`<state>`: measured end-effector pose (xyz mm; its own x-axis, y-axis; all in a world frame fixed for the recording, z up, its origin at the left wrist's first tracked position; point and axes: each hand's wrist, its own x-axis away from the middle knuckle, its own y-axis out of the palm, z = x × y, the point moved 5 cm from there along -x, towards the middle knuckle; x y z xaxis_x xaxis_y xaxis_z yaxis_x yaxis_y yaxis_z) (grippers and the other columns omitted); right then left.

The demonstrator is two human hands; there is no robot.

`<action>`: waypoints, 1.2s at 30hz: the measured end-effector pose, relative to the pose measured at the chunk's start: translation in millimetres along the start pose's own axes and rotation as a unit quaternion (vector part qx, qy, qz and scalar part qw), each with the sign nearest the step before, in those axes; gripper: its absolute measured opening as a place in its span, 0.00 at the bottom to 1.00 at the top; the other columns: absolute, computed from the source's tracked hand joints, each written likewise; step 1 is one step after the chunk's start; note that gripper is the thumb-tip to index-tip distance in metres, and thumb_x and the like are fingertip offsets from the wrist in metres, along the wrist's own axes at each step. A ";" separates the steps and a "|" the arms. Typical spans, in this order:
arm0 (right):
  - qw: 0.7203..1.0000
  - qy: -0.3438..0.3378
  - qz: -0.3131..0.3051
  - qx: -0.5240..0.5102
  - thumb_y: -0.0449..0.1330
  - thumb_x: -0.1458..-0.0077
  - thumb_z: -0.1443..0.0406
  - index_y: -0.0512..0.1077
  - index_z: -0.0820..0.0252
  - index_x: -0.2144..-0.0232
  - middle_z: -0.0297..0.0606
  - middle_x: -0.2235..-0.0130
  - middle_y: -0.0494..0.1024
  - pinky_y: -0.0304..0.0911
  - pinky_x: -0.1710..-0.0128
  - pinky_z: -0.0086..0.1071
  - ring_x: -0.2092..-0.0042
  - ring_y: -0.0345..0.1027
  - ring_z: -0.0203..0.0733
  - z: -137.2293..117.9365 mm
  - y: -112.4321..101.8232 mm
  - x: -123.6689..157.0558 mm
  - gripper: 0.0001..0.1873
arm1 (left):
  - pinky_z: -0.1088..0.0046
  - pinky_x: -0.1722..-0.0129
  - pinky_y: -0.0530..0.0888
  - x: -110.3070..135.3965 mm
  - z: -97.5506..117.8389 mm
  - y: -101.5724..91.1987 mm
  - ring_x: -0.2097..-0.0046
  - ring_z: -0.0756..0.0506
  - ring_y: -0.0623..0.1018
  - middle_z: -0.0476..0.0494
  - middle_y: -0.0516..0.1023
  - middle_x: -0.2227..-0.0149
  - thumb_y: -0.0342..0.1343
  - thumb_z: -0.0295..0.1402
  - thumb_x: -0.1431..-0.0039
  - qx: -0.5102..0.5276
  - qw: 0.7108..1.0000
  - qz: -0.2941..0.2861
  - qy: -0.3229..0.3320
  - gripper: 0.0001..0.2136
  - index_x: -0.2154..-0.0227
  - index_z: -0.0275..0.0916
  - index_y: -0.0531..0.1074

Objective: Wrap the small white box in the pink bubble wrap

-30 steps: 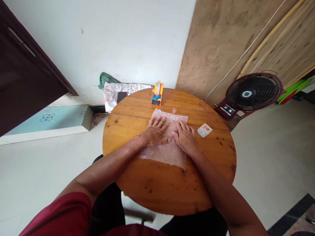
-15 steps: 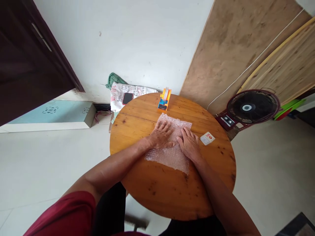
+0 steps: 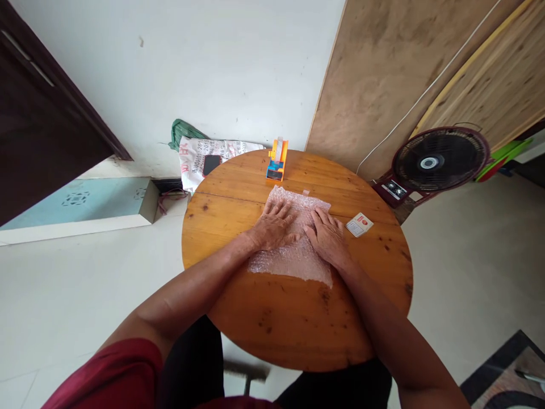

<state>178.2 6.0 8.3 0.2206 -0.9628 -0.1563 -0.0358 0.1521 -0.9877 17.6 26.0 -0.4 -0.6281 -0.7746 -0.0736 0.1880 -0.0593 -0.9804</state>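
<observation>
A sheet of clear bubble wrap (image 3: 293,264) lies on the round wooden table (image 3: 272,324) in front of me. My left hand (image 3: 275,227) rests on its left part, palm down with the fingers spread. On the right part, my right hand (image 3: 327,237) lies flat with its fingers stretched forward. Both hands touch the wrap, and neither grips it. A small strip of tape (image 3: 305,193) shows at the wrap's far edge. Whether anything lies under or inside the wrap, I cannot tell.
An orange and blue tape dispenser (image 3: 277,162) stands near the table's far edge. A small white and red box or card (image 3: 359,224) lies right of my right hand. Beyond the table are a printed white sack (image 3: 193,165), a dark phone-like object (image 3: 212,165) and a round fan (image 3: 438,162).
The camera view has shifted and tilted slightly. Both hands stay flat on the bubble wrap in nearly the same places.
</observation>
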 end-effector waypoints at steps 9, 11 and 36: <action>1.000 -0.007 -0.010 -0.009 0.45 0.33 0.58 0.60 0.66 0.36 0.48 0.32 0.59 0.48 0.37 0.48 0.33 0.53 0.53 2.6 1.2 -1.5 0.29 | 0.41 0.34 0.48 0.6 -4.3 0.5 0.29 0.29 0.48 0.30 0.48 0.29 0.40 0.53 0.33 -0.026 0.999 0.015 -0.044 0.33 0.33 0.36 0.56; 1.000 -0.008 -0.012 -0.012 0.45 0.33 0.58 0.60 0.67 0.36 0.48 0.32 0.59 0.47 0.36 0.48 0.33 0.52 0.53 2.3 0.4 -1.5 0.29 | 0.42 0.33 0.47 -0.5 -5.1 1.2 0.29 0.29 0.47 0.31 0.47 0.29 0.40 0.53 0.33 -0.029 0.999 0.009 -0.044 0.33 0.33 0.37 0.55; 0.999 -0.011 0.043 -0.023 0.49 0.36 0.64 0.73 0.62 0.53 0.47 0.47 0.77 0.54 0.47 0.41 0.48 0.68 0.52 23.3 -25.7 0.3 0.17 | 0.40 0.34 0.46 1.4 2.0 -7.6 0.29 0.27 0.48 0.29 0.49 0.30 0.44 0.57 0.37 0.006 0.999 0.032 -0.037 0.35 0.35 0.38 0.60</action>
<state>201.9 7.0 33.6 0.2354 -0.9416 -0.2408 -0.1007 0.2228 -0.9697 16.8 24.2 7.3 -0.5574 -0.8211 -0.1228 0.2352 -0.0144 -0.9718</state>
